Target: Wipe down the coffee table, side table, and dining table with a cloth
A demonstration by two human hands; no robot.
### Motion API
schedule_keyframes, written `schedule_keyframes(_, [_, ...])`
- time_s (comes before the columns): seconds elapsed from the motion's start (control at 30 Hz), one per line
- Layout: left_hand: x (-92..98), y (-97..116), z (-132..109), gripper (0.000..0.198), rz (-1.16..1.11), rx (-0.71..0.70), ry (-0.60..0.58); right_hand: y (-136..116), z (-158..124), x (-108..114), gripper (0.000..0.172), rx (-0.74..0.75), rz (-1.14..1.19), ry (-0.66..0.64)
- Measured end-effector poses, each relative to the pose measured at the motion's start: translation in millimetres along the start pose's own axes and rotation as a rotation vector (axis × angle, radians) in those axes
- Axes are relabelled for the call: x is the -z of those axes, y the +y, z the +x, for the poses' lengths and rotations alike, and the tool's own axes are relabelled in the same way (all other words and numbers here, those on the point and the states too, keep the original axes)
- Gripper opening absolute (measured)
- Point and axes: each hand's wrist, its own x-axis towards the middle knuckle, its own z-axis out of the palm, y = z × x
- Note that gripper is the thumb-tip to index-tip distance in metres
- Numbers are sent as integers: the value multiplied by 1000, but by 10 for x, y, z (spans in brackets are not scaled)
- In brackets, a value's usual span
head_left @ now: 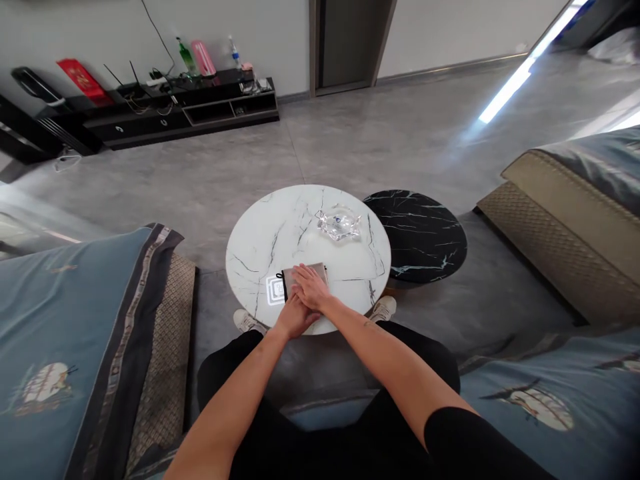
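A: What is this person wearing, please?
B: Black trousers at bottom centre, one black sleeve at lower right, white sneakers near the middle.
A: And the hands?
B: Left hand and right hand are bare.

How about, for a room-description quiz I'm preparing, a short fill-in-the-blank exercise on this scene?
The right hand and left hand are together; the one resting on the folded beige cloth is the ____ one. A clear cut-glass ashtray stands on the round white marble-patterned table, next to a round marble-patterned table with a ____ top. The blue cover at lower left shows an embroidered sailing ____.

Missing words: right; black; ship.
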Motion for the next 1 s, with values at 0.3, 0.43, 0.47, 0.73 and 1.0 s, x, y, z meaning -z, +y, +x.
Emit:
schedule_keyframes(0.3, [15,-69,-1929,35,-65,317,46,51,-150,-312,79,-76,-122,-29])
schedule_keyframes(0.43, [33,30,-1996,39,-92,360,35,139,-349,-95,77,-126,-132,1])
schedule_keyframes(0.47, [23,79,-1962,41,-109,362,31,167,-400,-18,76,-137,-123,24])
schedule_keyframes(0.73, [192,268,-849,47,-72,374,1,833,-534,780,40,-720,60,300])
schedule_keyframes(1.0, [441,-258,1021,48,61,384,-1,1207,-172,827,10,-742,224,238])
